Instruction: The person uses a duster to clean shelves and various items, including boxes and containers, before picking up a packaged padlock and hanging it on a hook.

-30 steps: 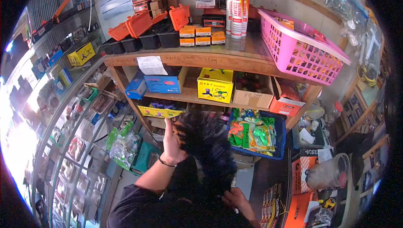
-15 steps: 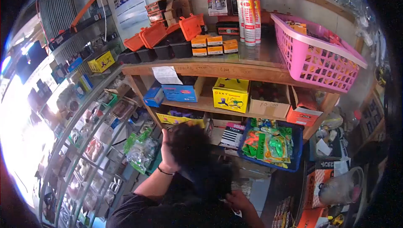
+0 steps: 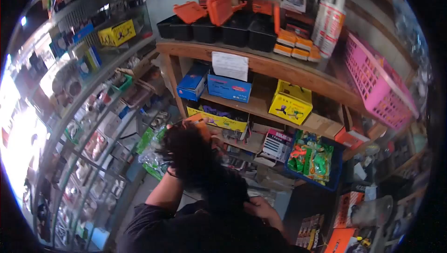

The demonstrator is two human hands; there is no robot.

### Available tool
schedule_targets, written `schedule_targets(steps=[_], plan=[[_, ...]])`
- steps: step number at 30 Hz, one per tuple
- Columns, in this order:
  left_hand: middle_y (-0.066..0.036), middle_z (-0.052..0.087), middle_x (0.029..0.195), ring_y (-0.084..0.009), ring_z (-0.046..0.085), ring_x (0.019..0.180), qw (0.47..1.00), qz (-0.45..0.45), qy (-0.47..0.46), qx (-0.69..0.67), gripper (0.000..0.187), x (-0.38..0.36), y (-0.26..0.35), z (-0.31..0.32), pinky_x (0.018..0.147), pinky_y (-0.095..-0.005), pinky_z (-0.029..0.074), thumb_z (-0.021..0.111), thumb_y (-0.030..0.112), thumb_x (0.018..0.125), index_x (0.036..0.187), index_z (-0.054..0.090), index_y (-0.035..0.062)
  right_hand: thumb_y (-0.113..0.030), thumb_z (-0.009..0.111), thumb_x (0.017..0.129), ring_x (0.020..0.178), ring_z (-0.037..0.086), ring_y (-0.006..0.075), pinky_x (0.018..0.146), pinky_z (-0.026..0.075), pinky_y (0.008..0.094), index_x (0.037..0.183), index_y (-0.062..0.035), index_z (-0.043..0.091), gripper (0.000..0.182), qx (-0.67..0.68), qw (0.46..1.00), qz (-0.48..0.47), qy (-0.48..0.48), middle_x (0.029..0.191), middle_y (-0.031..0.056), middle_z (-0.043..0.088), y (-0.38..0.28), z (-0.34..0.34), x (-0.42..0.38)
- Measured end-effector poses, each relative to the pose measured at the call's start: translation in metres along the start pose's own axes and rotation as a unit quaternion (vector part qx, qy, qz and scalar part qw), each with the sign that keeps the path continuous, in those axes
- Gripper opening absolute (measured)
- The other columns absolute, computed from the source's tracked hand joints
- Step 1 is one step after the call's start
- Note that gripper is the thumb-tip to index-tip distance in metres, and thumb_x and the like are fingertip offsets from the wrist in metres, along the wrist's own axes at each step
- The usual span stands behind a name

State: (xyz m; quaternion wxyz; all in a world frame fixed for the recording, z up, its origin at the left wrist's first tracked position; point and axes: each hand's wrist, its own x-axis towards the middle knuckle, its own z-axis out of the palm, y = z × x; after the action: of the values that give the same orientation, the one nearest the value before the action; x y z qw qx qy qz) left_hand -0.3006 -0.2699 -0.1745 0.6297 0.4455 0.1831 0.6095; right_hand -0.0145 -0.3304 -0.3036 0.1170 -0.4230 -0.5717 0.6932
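Observation:
A black, fluffy feather duster (image 3: pixel 191 155) takes up the middle of the head view, its plumes blurred. My right hand (image 3: pixel 261 207) is closed at its lower end, where the handle is hidden. Behind the plumes, my left hand (image 3: pixel 215 136) shows a few fingertips around an orange box (image 3: pixel 199 123), and its wrist carries a dark band. The feathers lie over most of this hand and cover part of the box. Just beyond stands a yellow open carton (image 3: pixel 218 119) with purple items inside.
Wooden shelving (image 3: pixel 260 64) ahead holds black bins (image 3: pixel 237 32), sealant tubes (image 3: pixel 328 27), a pink basket (image 3: pixel 379 83) and blue boxes (image 3: pixel 229 87). A blue tray (image 3: pixel 302 171) of green packets sits lower right. A glass display case (image 3: pixel 100 136) runs along the left.
The view has turned and tilted, so the shelves sit further right. The orange box now shows at my left hand, which has slipped further behind the duster. My right hand stays at the duster's lower end.

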Motion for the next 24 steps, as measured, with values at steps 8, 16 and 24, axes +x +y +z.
schedule_targets(steps=[8,16,24], plan=[[-0.018,0.044,0.125,-0.0300,0.046,0.113,0.974,0.109,-0.066,-0.187,0.068,-0.047,0.031,-0.077,0.094,-0.0455,0.037,0.031,0.054,0.087,0.133,0.027,0.0038,-0.030,0.054,0.087,0.050,0.040,0.0061,0.045,0.032,0.0259,0.059,-0.0050,0.050,0.038,-0.075,0.996,-0.006,-0.046,0.053,-0.0017,0.045,-0.079,0.047,0.034],[-0.018,0.043,0.124,-0.0406,0.044,0.110,0.901,0.130,-0.010,-0.414,0.084,-0.060,0.054,-0.133,0.092,-0.0539,0.035,0.028,0.071,0.076,0.130,0.033,0.0072,-0.029,0.051,0.088,0.049,0.041,0.0061,0.045,0.032,0.0226,0.063,-0.0053,0.054,0.034,-0.059,0.995,0.083,0.000,0.054,-0.0019,0.047,-0.101,0.089,0.052],[-0.022,0.046,0.118,-0.0398,0.046,0.108,0.883,0.049,0.096,-0.457,0.086,-0.070,0.026,-0.193,0.091,-0.0514,0.037,0.028,0.071,0.076,0.130,0.033,0.0042,-0.031,0.052,0.087,0.036,0.038,0.0046,0.033,0.028,0.0216,0.059,-0.0059,0.051,0.038,-0.122,0.985,0.094,0.081,0.046,-0.0024,0.045,-0.116,0.134,0.054]])
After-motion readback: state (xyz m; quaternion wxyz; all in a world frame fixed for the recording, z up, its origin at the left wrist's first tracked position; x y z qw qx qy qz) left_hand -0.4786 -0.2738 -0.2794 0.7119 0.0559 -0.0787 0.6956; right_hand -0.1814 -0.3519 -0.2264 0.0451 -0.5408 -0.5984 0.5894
